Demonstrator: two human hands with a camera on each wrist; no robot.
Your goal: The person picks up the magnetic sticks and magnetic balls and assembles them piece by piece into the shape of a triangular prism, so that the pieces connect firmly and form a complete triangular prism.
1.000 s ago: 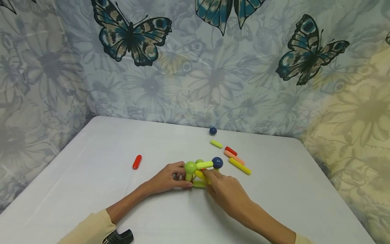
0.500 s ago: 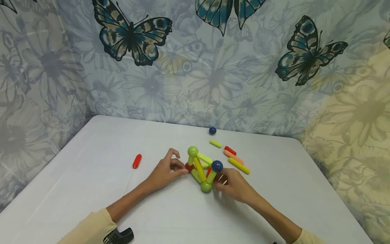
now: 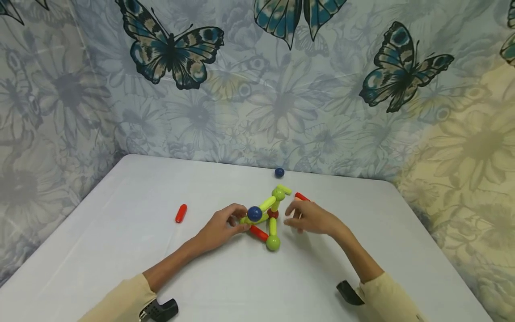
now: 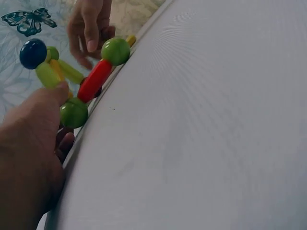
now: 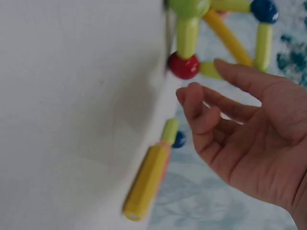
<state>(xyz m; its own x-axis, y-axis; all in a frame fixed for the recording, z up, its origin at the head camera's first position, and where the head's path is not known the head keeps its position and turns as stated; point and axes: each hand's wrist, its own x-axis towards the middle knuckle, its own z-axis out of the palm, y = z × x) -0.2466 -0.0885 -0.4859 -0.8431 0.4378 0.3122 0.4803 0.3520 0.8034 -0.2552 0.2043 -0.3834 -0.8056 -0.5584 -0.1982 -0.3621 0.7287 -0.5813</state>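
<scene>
A ball-and-stick toy frame [image 3: 272, 227] of light green, yellow and red rods stands mid-table. Its joints are green balls, a red ball [image 5: 184, 65] and a blue ball [image 3: 254, 213] at the top left. My left hand [image 3: 220, 229] grips its left corner; in the left wrist view the thumb lies by a light green rod, above a green ball [image 4: 74, 113], with the other fingers partly hidden behind. My right hand [image 3: 314, 218] hovers just right of the frame, fingers loosely bent and holding nothing. In the right wrist view its fingertips are close below the red ball.
A loose red rod [image 3: 181, 213] lies to the left. At the back is a loose blue ball [image 3: 279, 172]. Another red rod [image 3: 301, 197] lies behind my right hand, which hides nearby rods; a loose yellow rod [image 5: 146, 182] shows in the right wrist view. Patterned fabric [image 3: 281, 125] rises behind the table.
The toy frame has been turned, so its blue ball has swung from right to left. My left hand has taken hold of it; my right hand has come off it.
</scene>
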